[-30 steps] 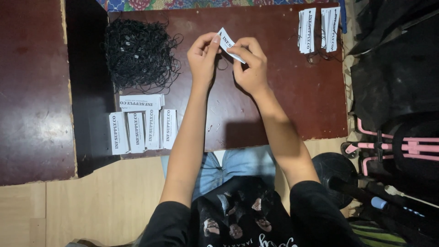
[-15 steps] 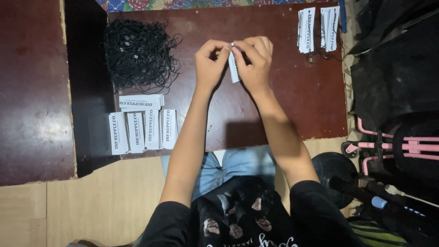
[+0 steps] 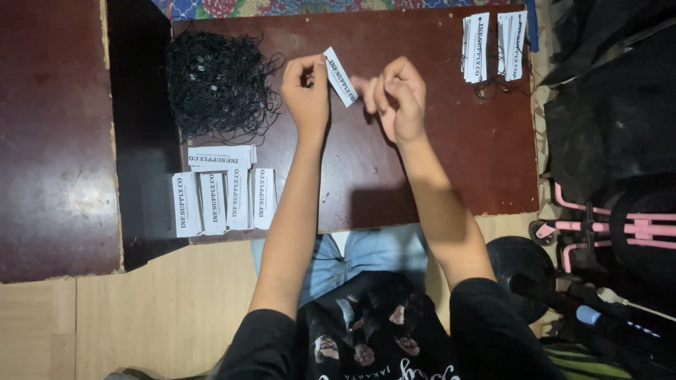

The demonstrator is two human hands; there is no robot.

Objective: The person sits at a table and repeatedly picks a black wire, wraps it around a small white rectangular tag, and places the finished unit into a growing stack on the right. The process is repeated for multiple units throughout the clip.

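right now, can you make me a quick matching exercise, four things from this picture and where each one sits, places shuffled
Things:
1. tangled black string pile
2. single white tag
3. rows of white tags
4. two tag stacks with strings

Places:
A. far right corner of the board
B. pinched in the left hand, tilted, above the board
C. far left part of the board
D. near left edge of the board, below the string pile

Pairs: 1-C, 2-B, 3-D, 4-A
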